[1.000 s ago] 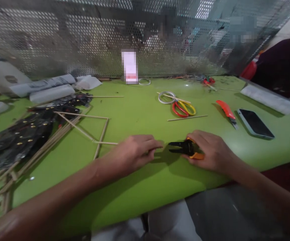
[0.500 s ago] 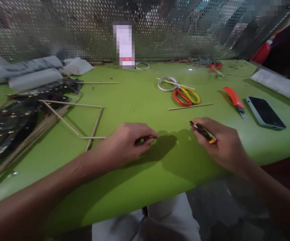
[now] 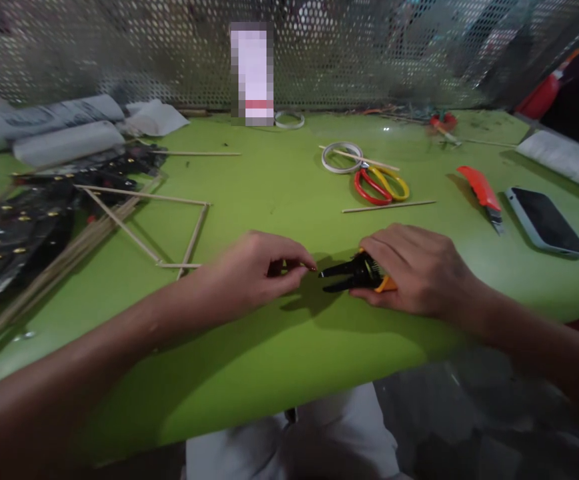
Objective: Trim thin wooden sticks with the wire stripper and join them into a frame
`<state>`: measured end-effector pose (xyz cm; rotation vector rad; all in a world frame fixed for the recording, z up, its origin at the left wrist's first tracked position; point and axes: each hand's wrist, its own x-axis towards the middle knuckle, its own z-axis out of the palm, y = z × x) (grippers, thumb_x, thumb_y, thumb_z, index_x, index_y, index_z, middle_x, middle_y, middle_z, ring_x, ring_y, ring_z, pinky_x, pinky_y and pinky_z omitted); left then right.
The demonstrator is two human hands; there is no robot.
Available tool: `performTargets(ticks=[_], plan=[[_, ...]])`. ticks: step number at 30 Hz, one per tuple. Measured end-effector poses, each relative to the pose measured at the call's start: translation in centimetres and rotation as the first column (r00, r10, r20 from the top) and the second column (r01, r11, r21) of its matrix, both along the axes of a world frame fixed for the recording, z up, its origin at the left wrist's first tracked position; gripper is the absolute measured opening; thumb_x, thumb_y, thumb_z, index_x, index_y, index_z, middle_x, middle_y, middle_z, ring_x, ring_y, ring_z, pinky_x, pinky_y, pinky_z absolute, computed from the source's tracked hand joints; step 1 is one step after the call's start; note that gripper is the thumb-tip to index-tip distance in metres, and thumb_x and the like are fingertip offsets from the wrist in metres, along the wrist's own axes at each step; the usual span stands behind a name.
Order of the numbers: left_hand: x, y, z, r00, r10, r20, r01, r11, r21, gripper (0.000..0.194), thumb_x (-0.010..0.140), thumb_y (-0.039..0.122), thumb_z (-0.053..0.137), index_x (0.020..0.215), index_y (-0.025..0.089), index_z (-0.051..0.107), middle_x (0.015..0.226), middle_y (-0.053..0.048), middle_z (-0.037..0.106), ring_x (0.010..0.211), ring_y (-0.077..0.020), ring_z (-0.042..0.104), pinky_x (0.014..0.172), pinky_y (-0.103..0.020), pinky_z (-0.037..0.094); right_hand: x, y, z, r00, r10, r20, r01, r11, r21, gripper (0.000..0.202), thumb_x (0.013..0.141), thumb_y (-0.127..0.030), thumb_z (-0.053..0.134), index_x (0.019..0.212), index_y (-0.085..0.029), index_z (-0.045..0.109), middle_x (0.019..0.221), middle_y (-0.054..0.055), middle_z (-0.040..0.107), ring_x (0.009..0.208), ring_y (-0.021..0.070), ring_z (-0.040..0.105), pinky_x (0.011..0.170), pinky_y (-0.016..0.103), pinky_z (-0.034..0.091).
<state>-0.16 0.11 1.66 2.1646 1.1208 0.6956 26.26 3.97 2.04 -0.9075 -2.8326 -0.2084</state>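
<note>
My left hand [image 3: 274, 270] is closed in a pinch, thumb against forefinger. A tiny copper-coloured piece [image 3: 314, 269] pokes out at its fingertips, too small to name. My right hand [image 3: 419, 270] is wrapped round a pair of pliers [image 3: 354, 271] with black jaws and yellow-orange handles. The jaws are spread and point left, their tips just short of the pinched piece. Left of my left hand lies a frame of thin wooden sticks [image 3: 144, 195], partly hidden behind the wrist.
Scissors [image 3: 373, 190], a tape roll [image 3: 342, 158] and loose sticks [image 3: 389, 206] lie beyond my hands on the green table [image 3: 269, 347]. A utility knife [image 3: 482, 193] and a phone [image 3: 547, 220] are at right. Black material [image 3: 24, 233] and a stick bundle [image 3: 84, 250] occupy the left.
The pliers have swung round in my right hand and come left, their jaws now spread and close to my left fingertips. My left hand keeps its pinch. The view has shifted slightly.
</note>
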Motion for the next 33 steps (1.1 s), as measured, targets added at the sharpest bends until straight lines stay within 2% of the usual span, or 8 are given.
performTargets(ticks=[6, 11, 20, 27, 33], plan=[[-0.4, 0.0, 0.1, 1.000, 0.010, 0.010, -0.009, 0.995, -0.095, 0.020, 0.085, 0.018, 0.056, 0.090, 0.015, 0.075, 0.072, 0.000, 0.073, 0.057, -0.0099, 0.062, 0.051, -0.018, 0.043, -0.5, 0.1, -0.1, 0.998, 0.061, 0.028, -0.066, 0.973, 0.222, 0.051, 0.086, -0.062, 0.053, 0.104, -0.016, 0.067, 0.091, 0.014, 0.068, 0.081, 0.0266, 0.059, 0.070, 0.039, 0.044], [-0.4, 0.0, 0.7, 1.000, 0.025, -0.007, -0.026, 0.979, -0.202, 0.019, 0.085, 0.019, 0.057, 0.091, 0.016, 0.075, 0.071, 0.001, 0.073, 0.058, -0.0091, 0.060, 0.051, -0.017, 0.042, -0.6, 0.3, -0.4, 0.985, 0.175, 0.002, -0.156, 0.873, 0.462, 0.051, 0.087, -0.058, 0.054, 0.099, -0.009, 0.066, 0.080, 0.011, 0.066, 0.073, 0.0231, 0.057, 0.065, 0.037, 0.044], [-0.6, 0.1, 0.9, 0.998, 0.042, 0.042, -0.028, 0.959, -0.280, 0.018, 0.085, 0.023, 0.058, 0.089, 0.019, 0.075, 0.067, 0.001, 0.071, 0.054, -0.0088, 0.058, 0.046, -0.016, 0.039, -0.8, 0.0, -0.3, 0.984, 0.174, -0.027, -0.139, 0.861, 0.490, 0.051, 0.087, -0.056, 0.058, 0.098, -0.007, 0.068, 0.077, 0.010, 0.065, 0.070, 0.0216, 0.057, 0.064, 0.035, 0.043], [-0.7, 0.2, 1.0, 0.999, 0.036, 0.040, -0.023, 0.961, -0.276, 0.018, 0.083, 0.024, 0.059, 0.085, 0.019, 0.076, 0.064, 0.002, 0.070, 0.048, -0.0079, 0.055, 0.041, -0.016, 0.035, -0.7, -0.3, -0.3, 0.982, 0.182, -0.047, -0.137, 0.864, 0.485, 0.050, 0.087, -0.054, 0.060, 0.097, -0.006, 0.068, 0.073, 0.011, 0.065, 0.065, 0.0210, 0.056, 0.058, 0.034, 0.039], [-0.7, 0.3, 1.1, 0.998, 0.026, 0.058, -0.009, 0.960, -0.279, 0.018, 0.083, 0.022, 0.059, 0.084, 0.018, 0.077, 0.064, 0.002, 0.071, 0.049, -0.0071, 0.054, 0.042, -0.014, 0.037, -0.6, -0.3, -0.4, 0.982, 0.183, -0.050, -0.136, 0.864, 0.484, 0.050, 0.086, -0.056, 0.060, 0.096, -0.008, 0.067, 0.069, 0.008, 0.063, 0.063, 0.0200, 0.054, 0.056, 0.034, 0.037]])
